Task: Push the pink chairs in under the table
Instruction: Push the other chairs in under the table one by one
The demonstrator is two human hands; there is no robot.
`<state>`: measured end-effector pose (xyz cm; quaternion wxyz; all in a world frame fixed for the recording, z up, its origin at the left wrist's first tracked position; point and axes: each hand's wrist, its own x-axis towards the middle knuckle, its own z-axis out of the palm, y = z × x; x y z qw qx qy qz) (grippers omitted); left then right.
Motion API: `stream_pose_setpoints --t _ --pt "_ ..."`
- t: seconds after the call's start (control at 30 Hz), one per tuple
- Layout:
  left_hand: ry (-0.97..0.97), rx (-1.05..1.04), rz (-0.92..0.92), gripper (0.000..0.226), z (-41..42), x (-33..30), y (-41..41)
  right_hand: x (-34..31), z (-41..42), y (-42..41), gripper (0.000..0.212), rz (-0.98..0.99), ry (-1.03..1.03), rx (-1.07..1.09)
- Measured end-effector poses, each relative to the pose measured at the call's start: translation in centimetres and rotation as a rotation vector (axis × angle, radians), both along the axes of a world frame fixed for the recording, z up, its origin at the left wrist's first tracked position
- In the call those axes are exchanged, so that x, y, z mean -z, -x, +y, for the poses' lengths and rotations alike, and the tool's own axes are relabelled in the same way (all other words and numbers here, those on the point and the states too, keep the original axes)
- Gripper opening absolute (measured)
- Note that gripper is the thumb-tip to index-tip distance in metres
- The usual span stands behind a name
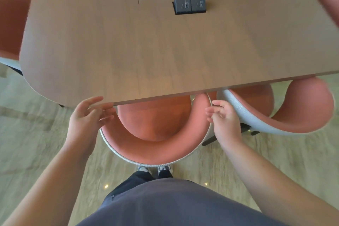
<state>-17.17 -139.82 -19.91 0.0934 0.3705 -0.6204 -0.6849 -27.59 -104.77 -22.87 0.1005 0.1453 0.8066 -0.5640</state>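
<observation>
- Pink chair point(156, 145), between the two hands, is seen with its seat partly under the table point(146, 51).
- Left hand point(86, 121) and right hand point(225, 123) are held spread and relaxed at the chair's arms; contact cannot be told.
- A further push is judged unneeded or slight; the neighbouring chair point(275, 113), just beyond the right hand, is angled and probably next.
- A pale wood floor point(36, 134) is seen.

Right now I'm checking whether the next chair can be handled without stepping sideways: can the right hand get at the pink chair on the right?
Probably yes. The right hand hangs open beside the grey outer shell of the right pink chair, with nothing between them.
</observation>
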Motion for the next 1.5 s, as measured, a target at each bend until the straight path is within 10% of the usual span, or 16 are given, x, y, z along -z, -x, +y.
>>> stream_pose_setpoints --t 0.4,0.77,0.83,1.1,1.5 --pt "0.069 0.013 -0.360 0.030 -6.5 7.5 -0.4 4.7 -3.6 2.7 0.038 -0.240 -0.242 0.072" --pt "-0.073 0.094 -0.697 0.078 -9.8 16.1 2.9 11.1 -3.9 8.7 0.018 -0.444 -0.431 0.176" --pt "-0.091 0.097 -0.699 0.082 -9.3 17.9 3.6 12.7 -3.4 9.8 0.043 -0.489 -0.413 0.201" --pt "-0.015 -0.074 -0.792 0.056 -8.6 22.5 6.2 17.1 -1.4 13.1 0.103 -0.638 -0.546 0.083" --pt "0.267 -0.006 -0.893 0.036 -8.6 23.5 6.4 20.3 1.3 15.3 0.073 -0.597 -0.386 -0.001"
